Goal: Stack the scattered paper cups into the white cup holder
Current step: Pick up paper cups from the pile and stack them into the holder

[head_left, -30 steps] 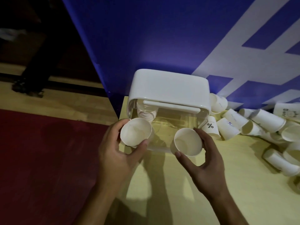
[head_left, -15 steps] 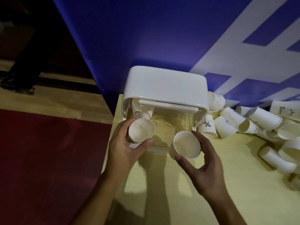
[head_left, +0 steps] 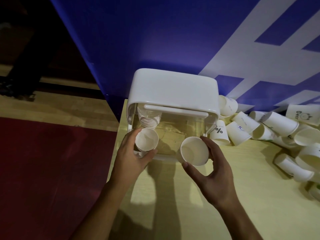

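Left hand [head_left: 132,155] gripping a white paper cup [head_left: 146,139] at the white clear-fronted cup holder [head_left: 173,87], right hand [head_left: 213,172] grasping another open-mouthed white paper cup [head_left: 194,151], pale table edge [head_left: 115,156] just left

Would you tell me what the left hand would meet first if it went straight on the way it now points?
Probably the cup stack in the white cup holder, just beyond the cup in the left hand; depth unclear.

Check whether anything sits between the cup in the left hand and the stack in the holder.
Nothing solid shows between the left-hand cup and the stack in the cup holder; the cup sits just below the stack. The holder's clear front may lie between them; I cannot tell.
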### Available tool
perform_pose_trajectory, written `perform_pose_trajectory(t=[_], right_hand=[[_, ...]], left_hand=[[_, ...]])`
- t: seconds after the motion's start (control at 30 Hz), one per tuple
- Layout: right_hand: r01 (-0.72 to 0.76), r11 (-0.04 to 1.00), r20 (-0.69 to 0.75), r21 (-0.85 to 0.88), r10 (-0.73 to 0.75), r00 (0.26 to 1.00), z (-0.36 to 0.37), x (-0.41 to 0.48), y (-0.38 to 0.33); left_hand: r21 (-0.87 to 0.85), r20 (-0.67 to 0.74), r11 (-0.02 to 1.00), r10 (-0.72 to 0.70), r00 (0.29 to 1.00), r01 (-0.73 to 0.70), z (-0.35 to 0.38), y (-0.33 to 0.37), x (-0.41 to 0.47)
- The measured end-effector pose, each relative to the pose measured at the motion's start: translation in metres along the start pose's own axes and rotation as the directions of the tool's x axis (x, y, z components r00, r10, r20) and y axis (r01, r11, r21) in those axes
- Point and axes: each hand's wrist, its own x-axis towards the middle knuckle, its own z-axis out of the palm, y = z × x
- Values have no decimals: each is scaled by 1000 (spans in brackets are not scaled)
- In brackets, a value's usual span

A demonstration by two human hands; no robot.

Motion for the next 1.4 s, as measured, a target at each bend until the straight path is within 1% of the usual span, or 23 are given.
perform_pose_trajectory(t=[0.13,0.27,0.43,0.63,0.83,0.9,1.17,1.4], right_hand=[[71,996,2,53,-71,997,11,7,-18],[144,984,9,106,-145,989,38,18,-42],[174,983,71,62,-178,981,72,32,-47],[172,985,132,27,-175,976,86,41,-33],[122,988,187,-91,-103,977,96,48,-14],[128,985,193,-114,-104,976,99,50,-10],[129,987,193,-91,-110,975,105,53,-6],[132,986,210,-102,-109,972,105,52,-3]], left_hand=[[-30,12,1000,0,1000,0,-7,3,-5],[-45,-43,999,12,999,-14,-19,5,-8],[-252,-52,967,-46,998,32,-33,16,-7],[-304,-48,952,22,999,-35,-31,28,2],[-202,-22,979,23,999,-27,-22,17,8],[-162,-14,986,30,999,-32,-21,12,10],[-38,5,998,48,999,-47,-18,-5,13],[3,44,1000,-8,999,8,-22,-3,12]])
